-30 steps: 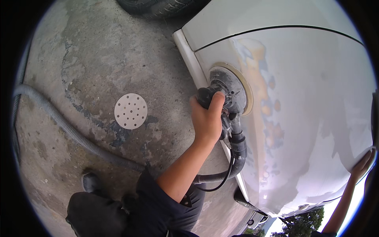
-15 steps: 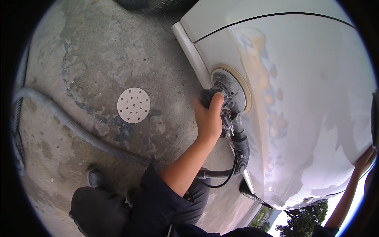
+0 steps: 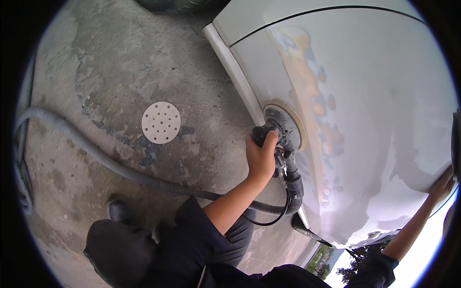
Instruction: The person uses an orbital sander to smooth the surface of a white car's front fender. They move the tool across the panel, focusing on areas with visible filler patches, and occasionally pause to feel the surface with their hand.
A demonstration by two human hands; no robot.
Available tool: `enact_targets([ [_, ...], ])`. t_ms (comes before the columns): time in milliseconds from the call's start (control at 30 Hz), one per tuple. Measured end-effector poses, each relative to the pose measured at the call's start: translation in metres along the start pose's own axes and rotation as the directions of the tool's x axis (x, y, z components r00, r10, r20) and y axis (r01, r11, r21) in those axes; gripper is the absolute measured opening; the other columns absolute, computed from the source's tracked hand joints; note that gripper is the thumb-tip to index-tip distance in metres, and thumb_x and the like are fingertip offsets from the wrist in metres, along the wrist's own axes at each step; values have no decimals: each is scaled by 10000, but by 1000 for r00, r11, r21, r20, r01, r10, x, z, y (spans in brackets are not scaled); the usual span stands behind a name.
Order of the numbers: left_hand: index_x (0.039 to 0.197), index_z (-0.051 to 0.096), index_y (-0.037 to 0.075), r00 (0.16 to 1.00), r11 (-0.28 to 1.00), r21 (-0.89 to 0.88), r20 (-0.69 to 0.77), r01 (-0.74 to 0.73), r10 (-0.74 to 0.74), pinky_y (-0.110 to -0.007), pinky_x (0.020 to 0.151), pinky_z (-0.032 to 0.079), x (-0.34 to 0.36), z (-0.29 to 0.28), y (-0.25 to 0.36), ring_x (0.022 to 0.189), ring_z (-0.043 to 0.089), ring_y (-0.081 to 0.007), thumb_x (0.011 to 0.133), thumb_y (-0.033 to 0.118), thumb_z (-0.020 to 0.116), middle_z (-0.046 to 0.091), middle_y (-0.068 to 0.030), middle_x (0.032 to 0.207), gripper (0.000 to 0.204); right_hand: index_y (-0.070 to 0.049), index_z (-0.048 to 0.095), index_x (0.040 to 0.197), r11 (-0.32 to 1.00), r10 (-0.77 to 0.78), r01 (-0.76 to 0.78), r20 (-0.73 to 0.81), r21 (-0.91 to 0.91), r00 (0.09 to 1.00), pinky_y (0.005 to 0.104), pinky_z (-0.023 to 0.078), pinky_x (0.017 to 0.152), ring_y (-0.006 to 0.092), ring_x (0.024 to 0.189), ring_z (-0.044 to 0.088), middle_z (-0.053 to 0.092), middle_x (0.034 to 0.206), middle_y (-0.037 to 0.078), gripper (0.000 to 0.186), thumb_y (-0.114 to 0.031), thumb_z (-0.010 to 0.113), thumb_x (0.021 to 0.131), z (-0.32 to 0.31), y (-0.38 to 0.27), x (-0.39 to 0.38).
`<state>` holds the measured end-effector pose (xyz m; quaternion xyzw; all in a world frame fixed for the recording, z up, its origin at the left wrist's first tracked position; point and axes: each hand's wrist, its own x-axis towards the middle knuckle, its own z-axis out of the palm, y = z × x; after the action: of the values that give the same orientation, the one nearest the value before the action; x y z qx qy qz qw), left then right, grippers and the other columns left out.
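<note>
Feed at my remote station: fisheye, daylit. Sky [image 3: 434, 230], four o'clock: blown white. Car panel [image 3: 384, 120], three o'clock: pale glare, grey reflections. Concrete floor [image 3: 110, 137], nine o'clock: soft, muted light. Tyre [image 3: 180, 4], eleven o'clock: deep shadow. Panel seam [image 3: 345, 6], one o'clock: bowed. Picture rim: black, blue-fringed. Perforated disc [image 3: 165, 126], toward ten o'clock: I read it sharp.

I'm seeing a white car panel [image 3: 379, 91] blotched with tan and bluish grey, a tan-rimmed, black-and-grey sander [image 3: 282, 126], a ribbed grey hose [image 3: 110, 165], a white, dark-dotted disc [image 3: 158, 126], and a mottled grey floor [image 3: 120, 72].
</note>
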<state>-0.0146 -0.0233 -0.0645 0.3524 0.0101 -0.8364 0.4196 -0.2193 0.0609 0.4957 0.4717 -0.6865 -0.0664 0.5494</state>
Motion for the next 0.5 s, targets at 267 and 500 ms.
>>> enact_targets([
  [267, 1143, 482, -44, 997, 998, -44, 60, -54, 57, -323, 644, 558, 24, 11, 50, 746, 668, -186, 912, 258, 701, 635, -134, 991, 439, -207, 620, 1427, 999, -22, 23, -40, 24, 999, 498, 526, 1032, 327, 1248, 622, 618, 1432, 85, 540, -523, 365, 1072, 0, -22, 0],
  [500, 1051, 461, -50, 1000, 998, -60, 21, -3, 4, -284, 650, 522, -5, 6, 11, 683, 599, -128, 885, 268, 748, 611, -91, 847, 459, -254, 591, 1451, 998, 56, -56, -38, -8, 998, 537, 539, 1010, 319, 1263, 610, 577, 1471, 71, 611, -622, 346, 1030, -1, -3, 7],
])
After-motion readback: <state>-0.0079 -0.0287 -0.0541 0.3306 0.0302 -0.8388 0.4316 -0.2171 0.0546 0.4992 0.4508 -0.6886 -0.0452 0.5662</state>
